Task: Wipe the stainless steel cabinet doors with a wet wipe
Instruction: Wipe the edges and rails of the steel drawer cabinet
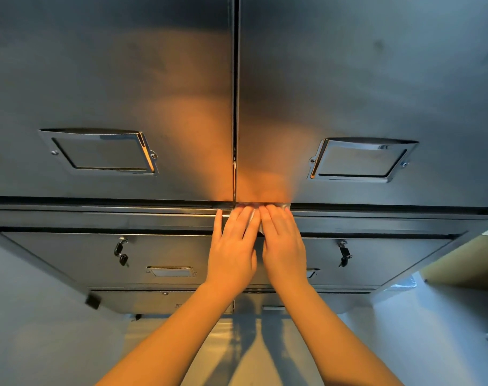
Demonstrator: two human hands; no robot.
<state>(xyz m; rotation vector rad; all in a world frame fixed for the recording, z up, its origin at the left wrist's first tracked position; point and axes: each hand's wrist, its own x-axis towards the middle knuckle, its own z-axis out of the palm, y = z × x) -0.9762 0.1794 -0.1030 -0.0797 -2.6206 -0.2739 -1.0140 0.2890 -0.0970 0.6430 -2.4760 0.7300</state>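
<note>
We press the wet wipe (253, 218) under flat fingers (238, 218) of both hands at the bottom edge of the cabinet doors (348, 79), which rise above.

Two hands show, the left hand (233, 250) and the right hand (283, 246), with one wet wipe (254, 217) under them. There are two large cabinet doors, the left door (112, 79) and the right door (362, 79), each with one recessed chrome handle, at (98, 151) and (359, 160). Below are two locks with keys hanging, one at (121, 250) and one at (344, 250), and one clearly visible small label holder (170, 271).
</note>
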